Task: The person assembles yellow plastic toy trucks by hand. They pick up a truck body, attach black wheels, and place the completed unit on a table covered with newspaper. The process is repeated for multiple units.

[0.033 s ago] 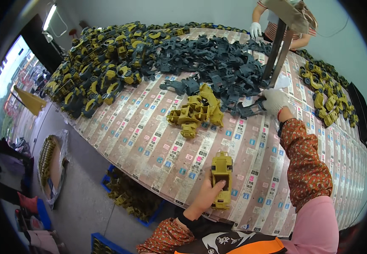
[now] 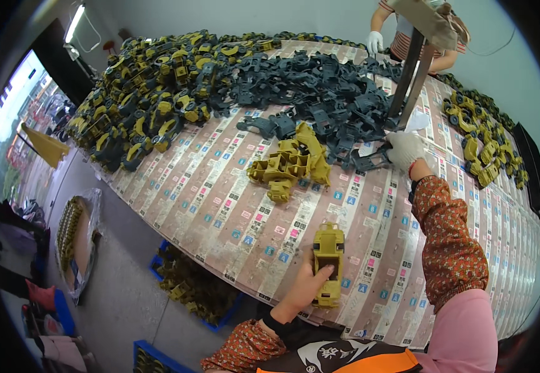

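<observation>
My bare left hand [image 2: 309,284] grips a yellow plastic toy vehicle body [image 2: 328,239] near the table's front edge, its thumb lying over the dark opening in the middle. Farther off to the right, my right hand [image 2: 405,150] wears a white glove. Its fingers close on the end of a dark grey plastic toy chassis [image 2: 369,161] at the near edge of a heap of similar chassis [image 2: 320,87]; the fingertips are partly hidden. Between the hands and that heap lies a small pile of yellow vehicle bodies [image 2: 287,165].
A large mound of yellow-and-grey toy vehicles [image 2: 152,93] covers the table's far left; more vehicles [image 2: 484,140] lie at right. A metal post [image 2: 405,81] rises beyond my right hand. Across the table stands a person with a gloved hand [image 2: 374,42]. Blue crates [image 2: 220,323] sit below the edge.
</observation>
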Available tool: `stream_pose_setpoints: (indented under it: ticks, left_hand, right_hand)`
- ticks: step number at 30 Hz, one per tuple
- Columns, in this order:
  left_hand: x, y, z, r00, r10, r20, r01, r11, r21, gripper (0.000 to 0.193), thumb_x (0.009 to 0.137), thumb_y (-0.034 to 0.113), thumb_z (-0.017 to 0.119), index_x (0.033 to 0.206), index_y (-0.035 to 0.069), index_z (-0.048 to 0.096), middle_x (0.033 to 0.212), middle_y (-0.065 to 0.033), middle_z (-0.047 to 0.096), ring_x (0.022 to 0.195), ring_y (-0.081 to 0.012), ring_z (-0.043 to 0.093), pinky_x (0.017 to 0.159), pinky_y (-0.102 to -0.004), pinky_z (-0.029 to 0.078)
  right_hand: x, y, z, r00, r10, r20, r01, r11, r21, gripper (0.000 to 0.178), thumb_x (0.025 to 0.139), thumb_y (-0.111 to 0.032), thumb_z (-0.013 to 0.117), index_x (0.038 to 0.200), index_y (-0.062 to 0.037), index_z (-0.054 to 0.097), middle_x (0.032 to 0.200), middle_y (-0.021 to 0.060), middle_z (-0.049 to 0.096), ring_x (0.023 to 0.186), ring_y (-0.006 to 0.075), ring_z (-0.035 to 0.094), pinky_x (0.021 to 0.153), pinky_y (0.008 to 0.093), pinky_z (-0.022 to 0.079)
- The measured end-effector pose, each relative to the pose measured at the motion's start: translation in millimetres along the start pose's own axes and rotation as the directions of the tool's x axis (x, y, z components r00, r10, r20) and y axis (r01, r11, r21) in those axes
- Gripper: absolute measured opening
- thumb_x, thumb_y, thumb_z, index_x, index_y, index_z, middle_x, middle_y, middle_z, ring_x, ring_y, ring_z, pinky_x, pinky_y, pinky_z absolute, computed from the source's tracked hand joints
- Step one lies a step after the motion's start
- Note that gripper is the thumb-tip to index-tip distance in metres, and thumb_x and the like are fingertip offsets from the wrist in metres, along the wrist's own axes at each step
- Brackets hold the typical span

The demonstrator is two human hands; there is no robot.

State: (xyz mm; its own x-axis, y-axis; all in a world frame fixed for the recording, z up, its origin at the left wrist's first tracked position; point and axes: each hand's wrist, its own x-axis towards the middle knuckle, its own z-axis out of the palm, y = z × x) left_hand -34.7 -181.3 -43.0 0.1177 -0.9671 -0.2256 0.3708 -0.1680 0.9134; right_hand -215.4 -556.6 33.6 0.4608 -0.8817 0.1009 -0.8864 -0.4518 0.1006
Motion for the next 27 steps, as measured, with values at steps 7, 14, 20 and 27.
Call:
stream_pose_setpoints:
  ticks: [7,14,20,27]
  left_hand:
    - [1,-1,1,0.999,0.029,0.019,-0.029,1.0,0.011,0.049,0.101,0.004,0.063,0.145,0.002,0.042,0.128,-0.0088,0.061,0.115,-0.0155,0.061,0.101,-0.0325,0.051]
    - [-1,3,3,0.995,0.098,-0.003,-0.098,0.995,-0.023,0.052,0.1,0.009,0.066,0.146,0.004,0.044,0.126,-0.006,0.062,0.115,-0.0144,0.06,0.1,-0.032,0.051]
    - [-2,14,-11,0.998,-0.062,-0.001,0.057,0.937,-0.344,0.046,0.104,0.02,0.066,0.146,0.01,0.048,0.124,-0.0032,0.064,0.109,-0.0154,0.068,0.089,-0.0326,0.06]
    - [-6,7,-20,0.991,-0.135,0.018,0.122,0.825,-0.552,0.038,0.106,0.034,0.065,0.134,0.009,0.063,0.115,-0.0036,0.071,0.101,-0.0158,0.071,0.085,-0.0338,0.061]
  right_hand:
    - [-2,1,8,0.998,0.06,-0.008,-0.059,0.989,0.135,0.028,0.086,-0.018,0.065,0.108,-0.0014,0.069,0.109,0.0246,0.072,0.105,0.0408,0.071,0.09,0.0492,0.057]
    - [-49,-13,-38,0.89,-0.051,-0.453,0.134,0.979,0.154,0.029,0.081,-0.016,0.072,0.106,-0.0037,0.064,0.1,0.0192,0.068,0.093,0.0435,0.068,0.083,0.0517,0.055]
    - [-89,-36,-62,0.878,-0.178,-0.445,0.092,0.974,-0.208,0.025,0.085,-0.022,0.076,0.102,-0.0075,0.063,0.095,0.0135,0.067,0.09,0.0358,0.068,0.076,0.0483,0.054]
    - [-109,-50,-87,0.863,0.008,-0.504,0.122,0.967,0.223,0.033,0.087,-0.019,0.078,0.115,-0.0065,0.065,0.103,0.0115,0.07,0.098,0.03,0.07,0.084,0.0419,0.057]
